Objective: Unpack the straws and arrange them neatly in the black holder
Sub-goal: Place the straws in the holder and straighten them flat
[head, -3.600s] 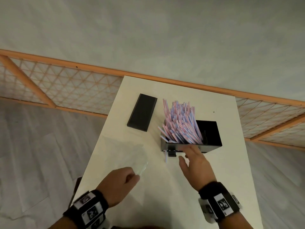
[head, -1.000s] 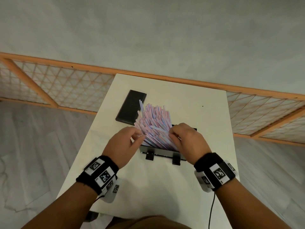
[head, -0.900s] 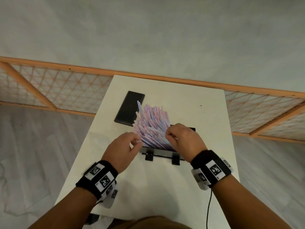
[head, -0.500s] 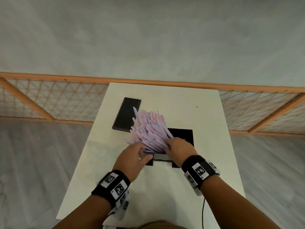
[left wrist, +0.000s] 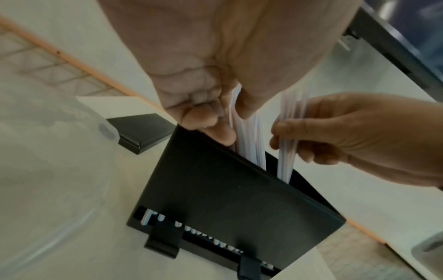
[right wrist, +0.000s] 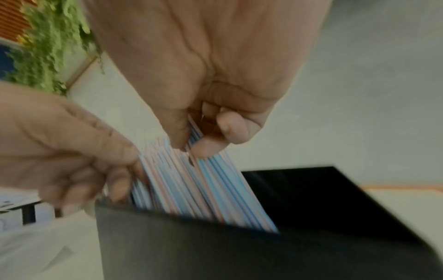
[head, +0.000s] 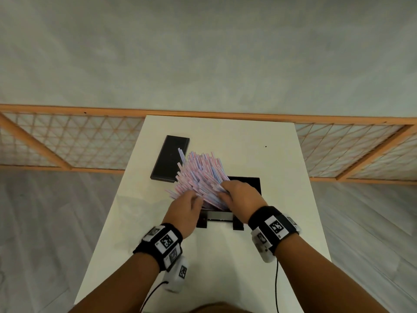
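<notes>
Step in hand: straws unpacked; both hands sort the bundle inside the holder.
Left hand [head: 184, 211]: fingers pinch a cluster of straws at the bundle's left edge.
Right hand [head: 240, 199]: thumb and fingers pinch a cluster on the right side.
Pink, blue and white paper-wrapped straws [head: 199, 175]: lower ends in the holder, tops fanned leftward, uneven.
Black rectangular box holder [head: 252, 182]: on the white table [head: 282, 233]; right part unfilled.
Flat black lid [head: 170, 160]: beyond the bundle, apart.
Next move: judged, spread the clusters rightward and level the tops.

both forearms reach forward, left hand [head: 185, 207] and right hand [head: 241, 198] close together, fingers curled.
</notes>
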